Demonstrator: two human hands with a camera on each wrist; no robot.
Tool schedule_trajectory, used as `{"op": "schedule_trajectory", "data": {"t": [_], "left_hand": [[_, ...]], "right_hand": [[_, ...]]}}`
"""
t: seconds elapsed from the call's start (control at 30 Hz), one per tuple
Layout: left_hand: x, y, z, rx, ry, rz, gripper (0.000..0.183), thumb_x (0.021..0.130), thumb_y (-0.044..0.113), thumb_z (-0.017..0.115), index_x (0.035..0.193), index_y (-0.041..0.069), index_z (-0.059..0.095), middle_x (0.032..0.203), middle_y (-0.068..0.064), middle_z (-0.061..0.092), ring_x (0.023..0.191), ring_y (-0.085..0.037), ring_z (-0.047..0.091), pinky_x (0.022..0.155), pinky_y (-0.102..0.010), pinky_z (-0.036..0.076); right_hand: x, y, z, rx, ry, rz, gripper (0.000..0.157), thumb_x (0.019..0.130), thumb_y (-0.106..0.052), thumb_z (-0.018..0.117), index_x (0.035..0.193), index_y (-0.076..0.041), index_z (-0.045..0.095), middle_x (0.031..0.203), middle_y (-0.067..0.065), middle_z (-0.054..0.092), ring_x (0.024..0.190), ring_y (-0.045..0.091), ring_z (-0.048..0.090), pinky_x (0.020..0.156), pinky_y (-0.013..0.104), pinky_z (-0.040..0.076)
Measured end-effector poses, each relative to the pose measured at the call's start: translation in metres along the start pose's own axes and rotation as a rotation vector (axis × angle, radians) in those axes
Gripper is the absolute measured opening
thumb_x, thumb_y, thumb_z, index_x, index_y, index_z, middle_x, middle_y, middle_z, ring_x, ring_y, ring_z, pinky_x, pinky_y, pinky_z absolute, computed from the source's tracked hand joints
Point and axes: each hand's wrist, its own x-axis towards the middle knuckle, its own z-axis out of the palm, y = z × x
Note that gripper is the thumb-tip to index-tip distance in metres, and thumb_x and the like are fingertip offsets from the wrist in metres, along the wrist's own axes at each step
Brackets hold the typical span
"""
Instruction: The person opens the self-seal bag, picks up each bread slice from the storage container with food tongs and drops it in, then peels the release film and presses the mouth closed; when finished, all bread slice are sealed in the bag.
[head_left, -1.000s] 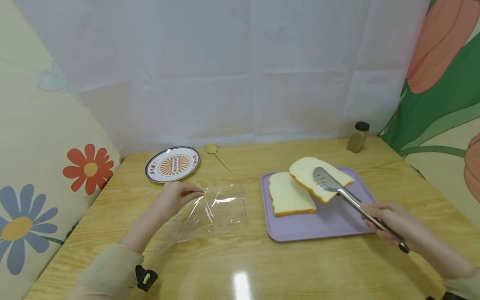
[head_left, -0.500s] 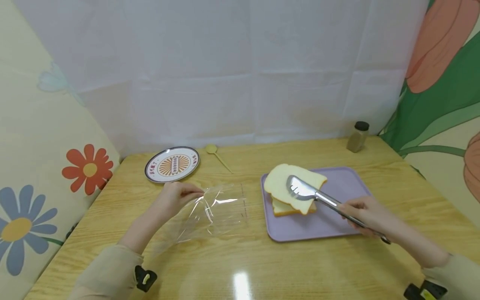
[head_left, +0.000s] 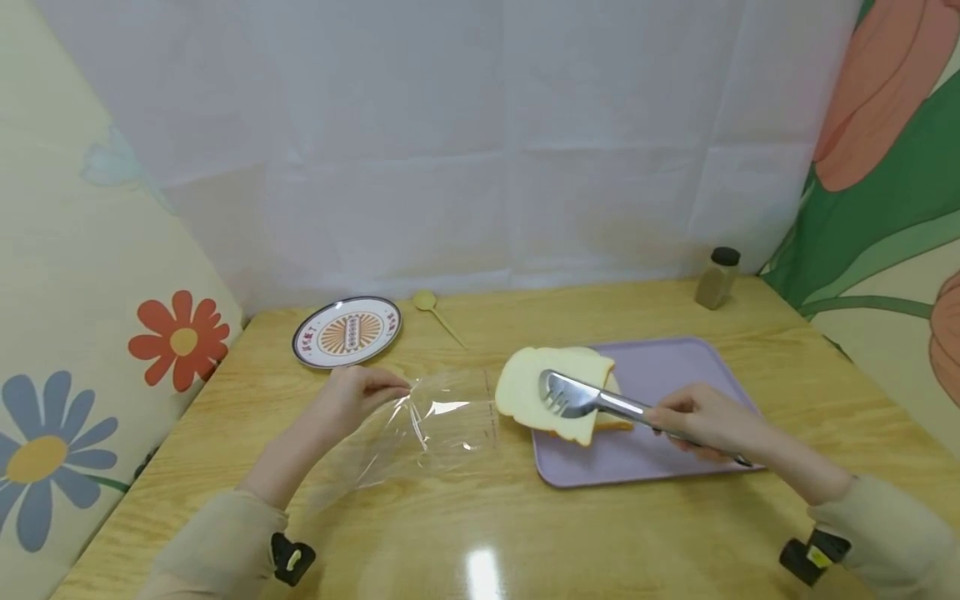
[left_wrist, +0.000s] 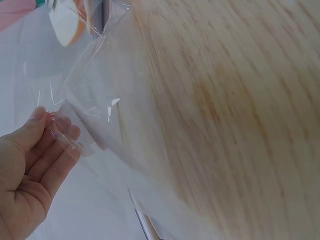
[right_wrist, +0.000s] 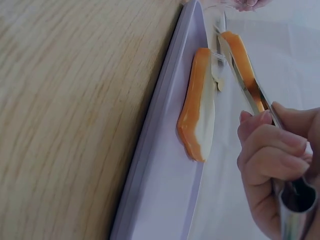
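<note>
My left hand (head_left: 347, 402) pinches the edge of a clear plastic bag (head_left: 450, 417), its thumb and fingertips together on the film; the left wrist view shows the same hand (left_wrist: 42, 165) holding the film up. In my right hand (head_left: 705, 421) is a pair of metal tongs (head_left: 618, 404), fingers curled round the handles. The tongs grip a slice of bread (head_left: 525, 392), raised over the left edge of the purple tray (head_left: 675, 358) beside the bag's right edge. A second bread slice (right_wrist: 197, 110) lies on the tray, partly covered by the held one in the head view.
A round patterned plate (head_left: 315, 350) lies at the back left, with a yellow spoon (head_left: 442, 323) to its right. A dark-capped shaker jar (head_left: 716, 279) stands at the back right. A white cloth (head_left: 390, 150) hangs behind the wooden table (head_left: 420, 550).
My right hand has moved left with the tongs and the bread slice, from over the tray's middle to its left edge by the bag. My left hand has stayed in place.
</note>
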Motion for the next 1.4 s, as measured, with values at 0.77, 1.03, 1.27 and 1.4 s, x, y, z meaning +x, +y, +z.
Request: {"op": "schedule_trajectory", "data": {"t": [0.77,1.03,1.27,1.4], "left_hand": [[0.003,0.001,0.012,0.003,-0.023,-0.01,0.009,0.082,0.007,0.07,0.09,0.004,0.074,0.084,-0.008,0.074,0.078,-0.021,0.071,0.068,-0.029,0.058],[0.003,0.002,0.014,0.002,-0.019,-0.005,0.009,0.083,0.008,0.07,0.09,0.005,0.074,0.085,-0.007,0.074,0.078,-0.019,0.071,0.069,-0.029,0.058],[0.003,0.002,0.015,-0.01,-0.02,0.007,0.009,0.082,0.006,0.071,0.089,0.006,0.075,0.083,-0.006,0.074,0.076,-0.019,0.071,0.067,-0.026,0.058],[0.003,0.001,0.015,-0.037,-0.023,0.018,0.009,0.081,0.005,0.07,0.089,0.005,0.075,0.083,-0.007,0.074,0.075,-0.019,0.07,0.066,-0.022,0.057]], "right_hand": [[0.027,-0.005,0.002,0.018,-0.182,0.0,0.037,0.094,-0.034,0.055,0.091,0.001,0.067,0.053,-0.003,0.05,0.035,0.005,0.035,0.033,0.019,0.03],[0.04,-0.006,0.001,0.076,-0.286,0.045,0.044,0.093,-0.037,0.057,0.09,0.006,0.064,0.051,-0.004,0.049,0.035,0.004,0.034,0.034,0.017,0.029],[0.055,-0.008,0.003,0.103,-0.347,0.049,0.049,0.092,-0.034,0.058,0.085,0.014,0.056,0.051,-0.003,0.049,0.034,0.003,0.034,0.032,0.017,0.029],[0.062,-0.01,0.001,0.096,-0.371,0.025,0.046,0.093,-0.032,0.057,0.087,0.013,0.058,0.052,-0.003,0.05,0.035,0.004,0.035,0.033,0.018,0.03]]}}
